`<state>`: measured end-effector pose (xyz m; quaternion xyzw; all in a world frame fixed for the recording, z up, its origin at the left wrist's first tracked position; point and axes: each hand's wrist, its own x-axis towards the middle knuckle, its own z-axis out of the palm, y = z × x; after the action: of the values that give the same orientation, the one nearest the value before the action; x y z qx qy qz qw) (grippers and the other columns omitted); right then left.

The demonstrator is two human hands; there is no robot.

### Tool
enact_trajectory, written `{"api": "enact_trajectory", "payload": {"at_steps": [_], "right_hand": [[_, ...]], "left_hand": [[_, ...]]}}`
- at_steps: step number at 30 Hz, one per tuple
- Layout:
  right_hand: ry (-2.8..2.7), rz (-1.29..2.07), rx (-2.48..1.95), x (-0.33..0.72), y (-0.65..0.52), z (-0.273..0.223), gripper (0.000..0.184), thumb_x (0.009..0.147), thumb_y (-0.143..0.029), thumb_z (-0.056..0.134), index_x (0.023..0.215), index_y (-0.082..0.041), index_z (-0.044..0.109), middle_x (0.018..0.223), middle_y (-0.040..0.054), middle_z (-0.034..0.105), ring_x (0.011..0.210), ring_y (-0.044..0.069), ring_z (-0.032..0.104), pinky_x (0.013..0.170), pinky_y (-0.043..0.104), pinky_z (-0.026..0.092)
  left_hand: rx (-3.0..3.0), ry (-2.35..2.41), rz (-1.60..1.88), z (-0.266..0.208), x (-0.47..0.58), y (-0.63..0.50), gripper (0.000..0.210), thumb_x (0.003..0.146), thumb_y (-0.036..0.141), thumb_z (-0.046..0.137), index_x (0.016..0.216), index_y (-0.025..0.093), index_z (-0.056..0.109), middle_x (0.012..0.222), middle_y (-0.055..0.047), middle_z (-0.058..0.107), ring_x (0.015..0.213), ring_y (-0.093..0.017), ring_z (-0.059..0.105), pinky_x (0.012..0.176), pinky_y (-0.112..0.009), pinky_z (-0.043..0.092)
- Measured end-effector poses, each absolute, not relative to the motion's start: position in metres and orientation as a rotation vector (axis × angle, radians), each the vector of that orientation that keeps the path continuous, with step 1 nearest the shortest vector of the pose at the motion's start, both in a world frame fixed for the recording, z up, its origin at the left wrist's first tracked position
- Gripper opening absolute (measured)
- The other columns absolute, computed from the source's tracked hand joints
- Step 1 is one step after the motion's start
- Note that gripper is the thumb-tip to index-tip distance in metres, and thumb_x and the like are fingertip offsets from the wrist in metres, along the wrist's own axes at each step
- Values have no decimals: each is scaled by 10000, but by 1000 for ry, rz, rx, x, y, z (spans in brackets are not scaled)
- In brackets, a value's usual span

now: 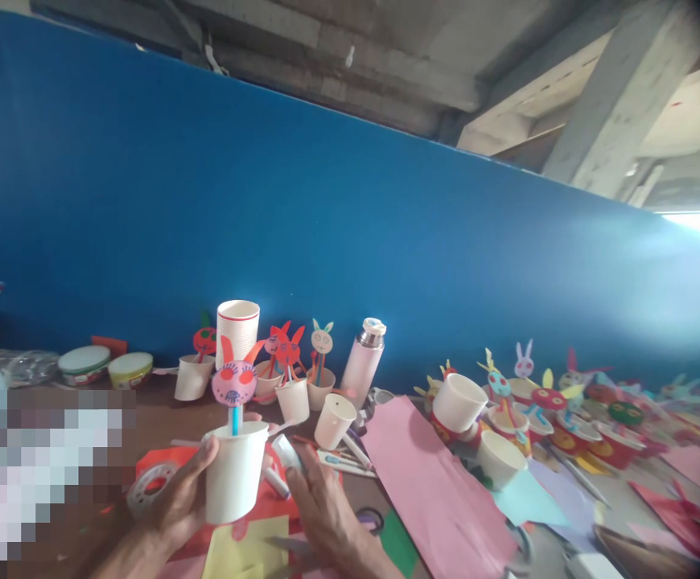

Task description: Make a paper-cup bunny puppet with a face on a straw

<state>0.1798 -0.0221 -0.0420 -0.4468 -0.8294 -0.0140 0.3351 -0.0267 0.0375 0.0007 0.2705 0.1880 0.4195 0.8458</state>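
Observation:
My left hand [184, 486] is wrapped round a white paper cup [235, 478], held upright over the table. Out of the cup rises a pink paper rabbit face [235, 384] with red ears, on a blue stick [235, 420]. A white strip [290, 425] juts from the cup's right side. To the right of the cup is my right hand [319, 498], its fingers stretched out and slightly blurred. Its fingertips are by a small whitish piece [287, 453]; I cannot tell whether they touch. Red paper [145, 462] and yellow paper [247, 551] lie beneath.
Behind stand a cup stack [238, 322], several animal-face cups and a pink flask [363, 362]. A tape roll [138, 489] lies left, pink paper [434, 482] right. Many decorated cups [573, 434] crowd the right side. A blue wall [326, 209] closes the back. A blurred-out area covers the lower left.

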Motion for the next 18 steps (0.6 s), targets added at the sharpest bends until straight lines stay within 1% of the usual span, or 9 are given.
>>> {"api": "enact_trajectory", "payload": {"at_steps": [2, 3, 4, 6, 8, 9, 11, 15, 18], "right_hand": [[-2218, -45, -1170, 179, -23, -39, 694, 669, -626, 608, 1151, -137, 503, 1229, 221, 498, 1033, 379, 525, 819, 460, 471], [-2199, 22, -1191, 177, -24, -35, 679, 669, -630, 607, 1129, -139, 518, 1178, 209, 534, 988, 363, 547, 796, 448, 479], [-2158, 94, -1223, 175, -24, -31, 605, 717, -607, 576, 1114, -153, 529, 1112, 178, 575, 935, 325, 570, 773, 417, 488], [-2024, 258, -1292, 169, -26, -20, 370, 880, -460, 432, 1116, -192, 531, 959, 84, 632, 804, 216, 599, 713, 314, 495], [-1905, 426, -1330, 163, -27, -9, 288, 944, -329, 328, 1113, -220, 534, 825, 11, 636, 680, 142, 586, 620, 222, 471], [-1855, 505, -1332, 161, -28, -5, 275, 944, -299, 330, 1108, -228, 538, 791, -11, 632, 643, 124, 575, 580, 196, 451], [-1766, 628, -1329, 158, -29, 2, 225, 910, -280, 414, 1084, -241, 552, 779, -34, 633, 630, 114, 565, 557, 181, 423], [-1711, 593, -1431, 161, -26, 5, 210, 821, -273, 547, 1022, -218, 572, 710, -37, 619, 619, 126, 551, 554, 197, 390], [-1694, 545, -1555, 168, -22, 1, 278, 794, -252, 554, 1065, -190, 569, 619, -35, 587, 553, 128, 531, 494, 200, 351]], "left_hand": [[591, 379, 874, -1, -24, 36, 861, 688, 374, 708, 1402, 292, 235, 1103, -110, 677, 838, -302, 676, 656, -375, 546], [602, 376, 863, -2, -23, 36, 862, 686, 376, 708, 1402, 286, 235, 1094, -115, 679, 826, -301, 678, 649, -374, 546], [613, 376, 849, -3, -22, 36, 868, 681, 383, 710, 1402, 276, 239, 1075, -123, 685, 810, -303, 680, 638, -373, 546], [623, 376, 810, -5, -21, 35, 885, 663, 411, 717, 1400, 263, 250, 1035, -136, 698, 791, -314, 683, 619, -374, 544], [618, 372, 773, -6, -20, 35, 883, 656, 441, 713, 1396, 270, 264, 1036, -139, 699, 793, -325, 684, 596, -368, 544], [610, 368, 760, -7, -20, 34, 871, 659, 446, 709, 1393, 278, 271, 1054, -137, 694, 810, -328, 683, 593, -362, 545], [594, 356, 752, -6, -20, 34, 832, 678, 438, 696, 1387, 291, 285, 1095, -125, 682, 846, -326, 679, 584, -339, 546], [583, 350, 785, 0, -24, 35, 764, 716, 414, 671, 1377, 279, 315, 1115, -96, 678, 889, -313, 671, 597, -315, 555], [573, 343, 802, 4, -33, 40, 762, 702, 408, 686, 1367, 274, 339, 1108, -84, 682, 896, -323, 667, 598, -328, 561]]}}
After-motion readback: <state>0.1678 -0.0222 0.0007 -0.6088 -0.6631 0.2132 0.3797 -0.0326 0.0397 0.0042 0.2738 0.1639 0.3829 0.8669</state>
